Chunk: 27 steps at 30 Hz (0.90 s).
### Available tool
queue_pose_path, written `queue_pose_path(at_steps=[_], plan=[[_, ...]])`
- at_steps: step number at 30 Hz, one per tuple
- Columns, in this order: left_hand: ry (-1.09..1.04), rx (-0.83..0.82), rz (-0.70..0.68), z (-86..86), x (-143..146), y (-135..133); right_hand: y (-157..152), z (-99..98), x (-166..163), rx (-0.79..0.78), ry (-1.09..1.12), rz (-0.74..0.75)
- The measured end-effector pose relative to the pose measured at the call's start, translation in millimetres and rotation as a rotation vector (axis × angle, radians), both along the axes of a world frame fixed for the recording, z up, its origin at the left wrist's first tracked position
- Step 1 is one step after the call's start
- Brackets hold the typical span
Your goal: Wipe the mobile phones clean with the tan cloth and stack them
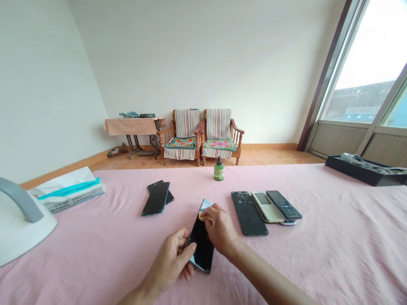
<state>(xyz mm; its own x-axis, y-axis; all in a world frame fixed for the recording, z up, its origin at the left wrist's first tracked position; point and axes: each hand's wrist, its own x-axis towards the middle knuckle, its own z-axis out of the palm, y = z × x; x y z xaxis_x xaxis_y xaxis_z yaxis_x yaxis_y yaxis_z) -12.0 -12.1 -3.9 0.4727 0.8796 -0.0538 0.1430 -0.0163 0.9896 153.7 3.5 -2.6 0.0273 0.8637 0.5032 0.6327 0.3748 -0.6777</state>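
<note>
A dark smartphone (203, 252) lies tilted in front of me, its glossy screen facing up. My left hand (173, 254) grips its left edge, thumb on the screen and fingers underneath. Pinched in my right hand (221, 226) is a small yellowish cloth (203, 217), pressed against the upper part of the screen. Most of the cloth is hidden by the fingers. To the right lies a black smartphone (249, 214) with spots on its screen, beside a white phone (267, 207) and a dark keypad phone (284, 205).
Two dark smartphones (155, 199) lie stacked at the left. A green spray bottle (218, 169) stands near the far edge of the pink cloth (333, 245). A black tray (365, 171) of cables sits at the far right. A white-and-blue packet (70, 188) and a white-grey appliance (22, 224) are at the left.
</note>
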Motion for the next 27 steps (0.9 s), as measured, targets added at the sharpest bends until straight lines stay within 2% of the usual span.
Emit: queue_pose_path(at_steps=[4, 12, 16, 20, 24, 27], plan=[[-0.035, 0.010, -0.029, 1.8, 0.2, -1.2, -5.3, -6.5, 14.0, -0.012, -0.015, -0.045], [-0.139, -0.057, -0.016, -1.0, -3.3, 5.2, -72.1, -11.8, 44.8, -0.058, 0.014, -0.049], [-0.221, -0.105, -0.026, 3.3, 3.4, 5.1, -89.5, -11.2, 60.4, -0.033, 0.113, -0.112], [-0.285, -0.198, -0.037, 8.6, 26.4, 7.3, -91.4, -13.2, 74.6, 0.026, 0.265, -0.207], [-0.293, -0.207, -0.028, 8.2, 61.5, 15.3, -89.9, -14.4, 86.8, 0.042, 0.381, -0.320], [-0.293, -0.196, 0.000, 5.3, 90.3, 21.2, -89.8, -15.2, 91.6, 0.055, 0.394, -0.341]])
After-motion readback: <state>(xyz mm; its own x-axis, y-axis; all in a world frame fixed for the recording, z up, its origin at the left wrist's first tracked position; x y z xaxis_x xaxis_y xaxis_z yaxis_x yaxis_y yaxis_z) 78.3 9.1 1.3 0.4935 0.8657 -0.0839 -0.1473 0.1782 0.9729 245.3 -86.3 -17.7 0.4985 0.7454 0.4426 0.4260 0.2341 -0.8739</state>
